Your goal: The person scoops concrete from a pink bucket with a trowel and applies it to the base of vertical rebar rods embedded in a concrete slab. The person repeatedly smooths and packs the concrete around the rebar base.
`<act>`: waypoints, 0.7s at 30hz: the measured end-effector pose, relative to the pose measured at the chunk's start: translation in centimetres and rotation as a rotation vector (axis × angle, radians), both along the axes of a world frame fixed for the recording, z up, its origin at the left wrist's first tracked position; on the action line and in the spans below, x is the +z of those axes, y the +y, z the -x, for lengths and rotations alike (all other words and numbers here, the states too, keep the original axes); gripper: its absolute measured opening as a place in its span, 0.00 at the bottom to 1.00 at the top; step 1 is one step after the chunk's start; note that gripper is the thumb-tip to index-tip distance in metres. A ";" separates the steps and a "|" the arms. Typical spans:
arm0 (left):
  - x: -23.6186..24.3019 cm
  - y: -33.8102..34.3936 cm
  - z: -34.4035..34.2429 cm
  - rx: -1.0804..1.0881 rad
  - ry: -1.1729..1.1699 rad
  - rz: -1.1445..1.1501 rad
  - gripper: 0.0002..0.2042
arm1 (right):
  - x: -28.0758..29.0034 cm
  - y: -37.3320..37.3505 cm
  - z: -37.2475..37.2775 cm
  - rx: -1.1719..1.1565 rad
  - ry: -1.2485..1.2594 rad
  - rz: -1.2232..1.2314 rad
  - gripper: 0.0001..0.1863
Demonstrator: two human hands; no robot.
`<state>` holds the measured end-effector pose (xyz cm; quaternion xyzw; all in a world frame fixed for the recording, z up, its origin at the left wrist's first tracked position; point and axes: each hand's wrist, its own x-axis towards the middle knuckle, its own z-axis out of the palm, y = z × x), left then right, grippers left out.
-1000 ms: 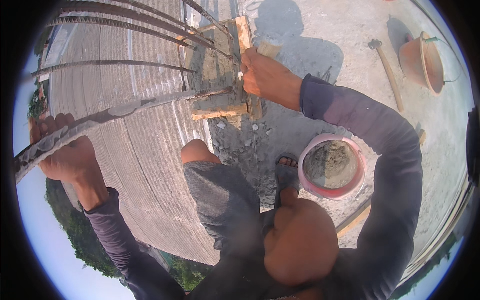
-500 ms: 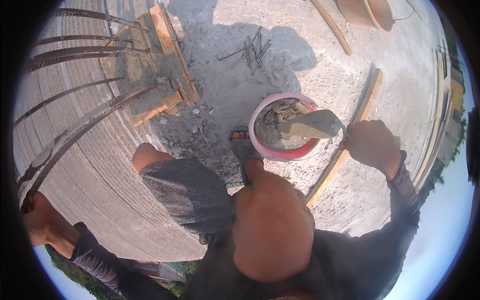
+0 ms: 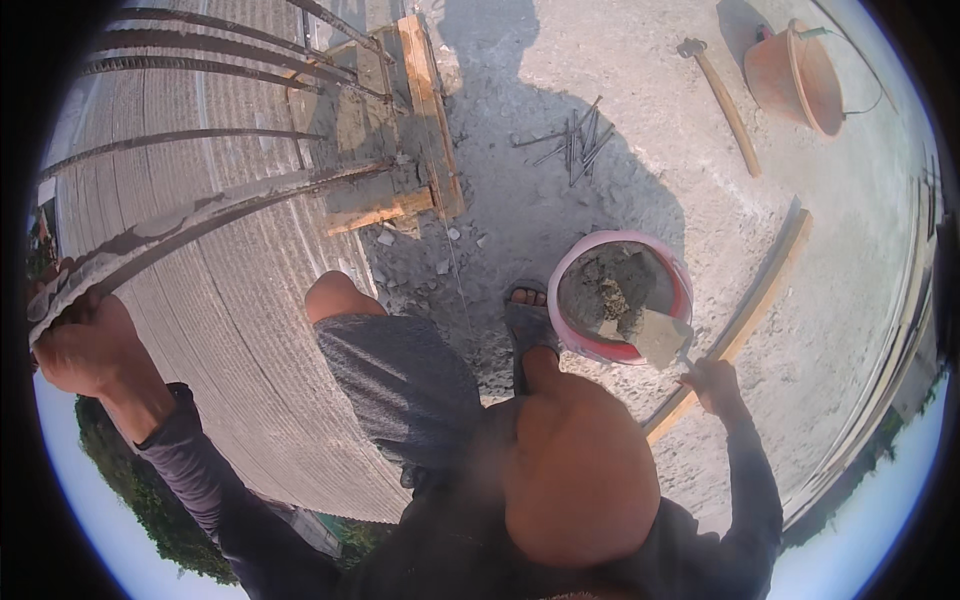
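Note:
My right hand is closed round the handle of a pointing trowel. The trowel's blade reaches over the near right rim of a pink bucket, its front part at the mortar. Wet grey mortar lies inside the bucket, with a rough, crumbly patch in the middle. At the far left, my left hand is wrapped round a long steel reinforcing bar crusted with cement. That bar slants up to the right into a wooden form.
More reinforcing bars stick out leftward from the form, above corrugated sheeting. Loose nails lie on the rough concrete. A hammer, an orange bucket on its side and a wooden batten are to the right.
The view has shifted, bringing the hammer fully into sight. My right hand has come nearer to me and closer to the bucket, drawing the trowel blade from over its middle to the near right rim.

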<state>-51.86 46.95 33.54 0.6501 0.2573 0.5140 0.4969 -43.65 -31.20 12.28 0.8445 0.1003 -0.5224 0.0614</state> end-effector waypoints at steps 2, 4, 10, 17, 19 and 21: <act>-0.5 -2.5 -0.8 -0.009 -0.021 -0.046 0.17 | 0.0 1.9 -1.1 0.041 -0.042 -0.180 0.16; -0.8 -4.4 -1.8 0.008 -0.047 -0.023 0.17 | 1.0 4.8 -2.1 -0.095 -0.052 -0.289 0.14; -1.6 -6.0 -2.8 0.124 -0.009 -0.082 0.17 | -1.0 20.5 -3.0 -0.605 -0.102 -0.973 0.17; -2.1 -4.5 -1.6 0.056 0.048 -0.139 0.16 | -7.3 36.6 -2.6 -0.269 -0.316 -0.801 0.22; -1.9 -4.5 -1.6 0.050 -0.003 -0.061 0.17 | -7.8 35.4 -4.6 -0.213 -0.283 -0.972 0.22; -1.6 -4.7 -1.7 -0.075 -0.042 -0.001 0.18 | -7.6 33.1 -7.7 -0.103 -0.253 -1.013 0.23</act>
